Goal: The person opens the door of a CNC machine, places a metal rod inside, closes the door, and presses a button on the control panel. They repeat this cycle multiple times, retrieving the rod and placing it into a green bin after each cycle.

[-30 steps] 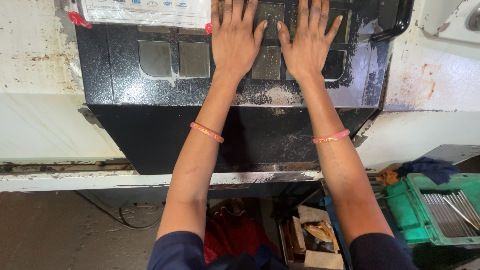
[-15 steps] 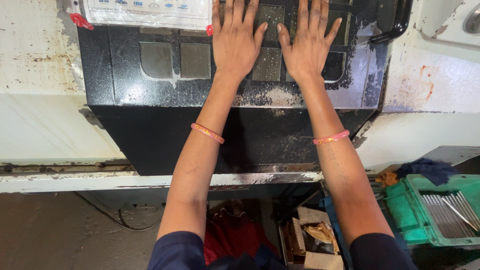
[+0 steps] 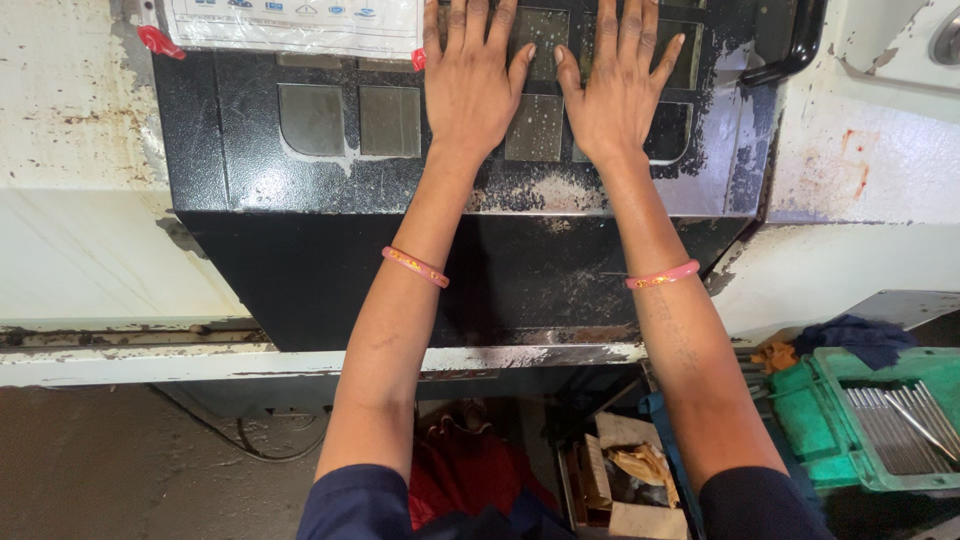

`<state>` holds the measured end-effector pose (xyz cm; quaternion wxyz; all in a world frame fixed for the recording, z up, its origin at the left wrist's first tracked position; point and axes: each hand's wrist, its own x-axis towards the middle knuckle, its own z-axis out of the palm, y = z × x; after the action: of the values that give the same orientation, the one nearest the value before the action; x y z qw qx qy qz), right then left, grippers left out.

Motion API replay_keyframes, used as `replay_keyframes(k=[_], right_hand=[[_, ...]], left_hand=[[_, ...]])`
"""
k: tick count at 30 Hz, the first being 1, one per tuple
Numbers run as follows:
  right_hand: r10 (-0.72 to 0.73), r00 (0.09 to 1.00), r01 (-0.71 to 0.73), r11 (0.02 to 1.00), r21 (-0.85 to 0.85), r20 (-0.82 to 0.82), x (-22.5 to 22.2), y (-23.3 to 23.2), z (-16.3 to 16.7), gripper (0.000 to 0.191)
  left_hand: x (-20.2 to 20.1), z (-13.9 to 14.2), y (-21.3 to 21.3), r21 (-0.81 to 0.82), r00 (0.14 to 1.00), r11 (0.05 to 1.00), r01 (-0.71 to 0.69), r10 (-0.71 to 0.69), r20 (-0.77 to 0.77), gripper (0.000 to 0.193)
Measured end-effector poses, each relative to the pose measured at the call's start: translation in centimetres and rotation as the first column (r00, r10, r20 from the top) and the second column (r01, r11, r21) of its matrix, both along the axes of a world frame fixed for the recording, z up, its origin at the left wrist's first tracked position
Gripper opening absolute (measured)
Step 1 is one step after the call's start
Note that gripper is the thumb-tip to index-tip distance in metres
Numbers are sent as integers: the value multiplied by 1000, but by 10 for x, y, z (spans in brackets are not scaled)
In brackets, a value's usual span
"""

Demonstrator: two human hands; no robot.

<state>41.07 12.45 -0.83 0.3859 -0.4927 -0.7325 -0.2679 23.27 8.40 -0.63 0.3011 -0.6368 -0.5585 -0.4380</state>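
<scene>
A worn white machine housing (image 3: 90,240), rust-stained and chipped, fills the background, with a black sloped door panel (image 3: 300,200) set into it. The panel carries several small grey window panes (image 3: 389,121), a laminated sheet (image 3: 290,25) pinned along its top edge with red clips, and a black handle (image 3: 790,50) at its upper right corner.

Both of the person's hands lie flat on this panel, side by side and nearly touching at the thumbs. The left hand (image 3: 478,85) is spread open, palm down, fingers pointing up, gripping nothing. The right hand (image 3: 618,95) rests the same way just beside it, fingers splayed over the panes, holding nothing. Each wrist wears a thin pink bangle (image 3: 415,267).

Below the panel, a green crate (image 3: 830,440) at the lower right holds thin metal rods (image 3: 900,425), with a dark blue cloth (image 3: 860,335) bunched just above it. Cardboard scraps (image 3: 630,470) and a red cloth (image 3: 470,470) lie on the floor between the forearms.
</scene>
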Motion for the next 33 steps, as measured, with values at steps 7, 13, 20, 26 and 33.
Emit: replay_keyframes(k=[7,13,20,26,33], right_hand=[[-11,1000,11,1000,-25,0,0,0,-1,73],[-9,1000,9,999,-33,-4,-1,-1,-1,74],[-5,1000,5,999,-51,-13,-2,-3,-1,75],[-15,1000,15,998,-67,-9,-1,-2,-1,74],[-3,1000,3,999,-32,-6,-1,-2,0,74]], left_hand=[[0,-2,-1,0,1000,1000,-2,2,0,58],[0,-1,-1,-18,1000,1000,-1,1,3,59],[0,-1,-2,-53,1000,999,2,-1,13,60],[0,-1,-3,-33,1000,999,-2,2,4,59],[0,1,0,-4,1000,1000,-1,1,1,60]])
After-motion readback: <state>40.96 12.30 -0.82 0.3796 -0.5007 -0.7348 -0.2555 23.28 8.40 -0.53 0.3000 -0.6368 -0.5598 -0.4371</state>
